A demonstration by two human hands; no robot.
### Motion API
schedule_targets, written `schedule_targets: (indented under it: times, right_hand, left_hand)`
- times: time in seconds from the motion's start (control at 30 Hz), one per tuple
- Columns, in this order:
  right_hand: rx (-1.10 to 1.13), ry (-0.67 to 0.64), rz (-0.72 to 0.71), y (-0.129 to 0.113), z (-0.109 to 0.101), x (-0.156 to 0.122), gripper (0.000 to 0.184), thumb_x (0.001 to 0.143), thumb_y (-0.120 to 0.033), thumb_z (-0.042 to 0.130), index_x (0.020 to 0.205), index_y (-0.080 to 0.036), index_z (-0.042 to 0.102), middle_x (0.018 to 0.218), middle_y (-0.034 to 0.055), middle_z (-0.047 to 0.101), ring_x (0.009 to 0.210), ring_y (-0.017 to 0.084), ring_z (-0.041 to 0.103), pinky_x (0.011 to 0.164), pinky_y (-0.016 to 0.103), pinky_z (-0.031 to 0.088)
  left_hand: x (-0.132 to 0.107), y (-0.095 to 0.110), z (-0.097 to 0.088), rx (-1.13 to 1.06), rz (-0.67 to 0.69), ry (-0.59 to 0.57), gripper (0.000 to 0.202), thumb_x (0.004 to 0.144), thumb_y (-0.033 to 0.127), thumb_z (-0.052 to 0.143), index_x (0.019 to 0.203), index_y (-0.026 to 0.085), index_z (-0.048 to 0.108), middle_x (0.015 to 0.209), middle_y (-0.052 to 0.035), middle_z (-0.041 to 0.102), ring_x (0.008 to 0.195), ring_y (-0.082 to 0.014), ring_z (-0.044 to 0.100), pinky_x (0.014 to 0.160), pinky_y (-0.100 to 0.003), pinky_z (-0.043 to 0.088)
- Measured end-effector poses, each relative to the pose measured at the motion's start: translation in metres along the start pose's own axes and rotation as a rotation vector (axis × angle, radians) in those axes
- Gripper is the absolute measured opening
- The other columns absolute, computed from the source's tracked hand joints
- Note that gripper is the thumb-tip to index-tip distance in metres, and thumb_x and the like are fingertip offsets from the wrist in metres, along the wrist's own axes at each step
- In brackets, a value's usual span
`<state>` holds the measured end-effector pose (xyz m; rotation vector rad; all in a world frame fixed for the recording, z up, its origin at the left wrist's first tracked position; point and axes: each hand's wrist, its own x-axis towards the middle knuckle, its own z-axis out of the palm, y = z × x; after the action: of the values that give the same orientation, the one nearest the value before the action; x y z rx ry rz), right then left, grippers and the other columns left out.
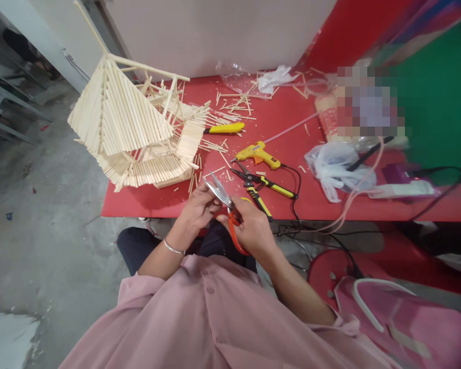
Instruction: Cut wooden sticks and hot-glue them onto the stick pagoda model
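My right hand [251, 225] grips a pair of scissors [219, 190] by its orange handles, just off the table's front edge. The blades are slightly apart and point up and to the left. Beside the blades, my left hand [202, 207] has its fingers curled together; whatever they hold, if anything, is too small to make out. A model house of thin wooden sticks [126, 107] with a pointed roof stands on the table's left side, beyond my left hand. Past the scissors lie yellow-and-black pliers [267, 184] and a yellow glue gun [258, 152].
Loose sticks [238, 105] and scraps litter the red table [288, 115]. A yellow-handled cutter [226, 128] lies beside the model. Plastic bags [338, 166] and cables [297, 177] occupy the right side. A red stool [326, 271] and a pink bag [418, 323] are at my right.
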<state>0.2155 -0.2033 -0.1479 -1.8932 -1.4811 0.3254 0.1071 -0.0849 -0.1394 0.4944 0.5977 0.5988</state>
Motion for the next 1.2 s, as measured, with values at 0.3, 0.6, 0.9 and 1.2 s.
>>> schedule_targets:
  times: [0.3,0.6,0.9,1.2]
  right_hand:
    - [0.043,-0.029,0.072,-0.0013,0.0043,-0.0037,0.056,0.092,-0.064,0.049,0.114,-0.015,0.064,0.082,0.0086,0.068,0.069,0.018,0.061,0.066,0.028,0.046]
    - [-0.227,0.038,0.013,-0.0026,0.0007,-0.009,0.064,0.091,-0.067,0.046,0.126,-0.015,0.06,0.096,0.0114,0.067,0.087,0.024,0.064,0.071,0.031,0.046]
    - [-0.182,-0.003,0.013,-0.0027,0.0028,-0.0082,0.06,0.093,-0.063,0.046,0.125,-0.015,0.059,0.094,0.0096,0.069,0.084,0.023,0.064,0.072,0.031,0.046]
    - [-0.058,-0.109,0.088,-0.0084,-0.0022,-0.0064,0.057,0.09,-0.061,0.05,0.124,-0.017,0.061,0.091,0.0085,0.069,0.078,0.02,0.064,0.069,0.029,0.045]
  left_hand:
    - [-0.0031,-0.0055,-0.0006,-0.088,-0.043,0.039,0.041,0.056,0.026,0.093,0.067,0.016,0.055,0.054,0.0049,0.051,0.044,-0.0026,0.041,0.041,-0.012,0.029]
    - [-0.0058,-0.0018,0.0058,-0.142,-0.072,0.125,0.021,0.072,0.009,0.071,0.065,0.015,0.052,0.055,0.0041,0.047,0.046,-0.0041,0.042,0.04,-0.012,0.027]
    - [-0.0092,-0.001,0.0049,-0.08,-0.078,0.087,0.02,0.066,0.009,0.071,0.066,0.016,0.053,0.054,0.0035,0.048,0.046,-0.0059,0.045,0.041,-0.014,0.026]
    - [-0.0104,-0.0033,0.0029,-0.051,-0.036,0.062,0.014,0.07,0.014,0.07,0.067,0.016,0.056,0.056,0.0031,0.05,0.049,-0.0068,0.046,0.043,-0.016,0.029]
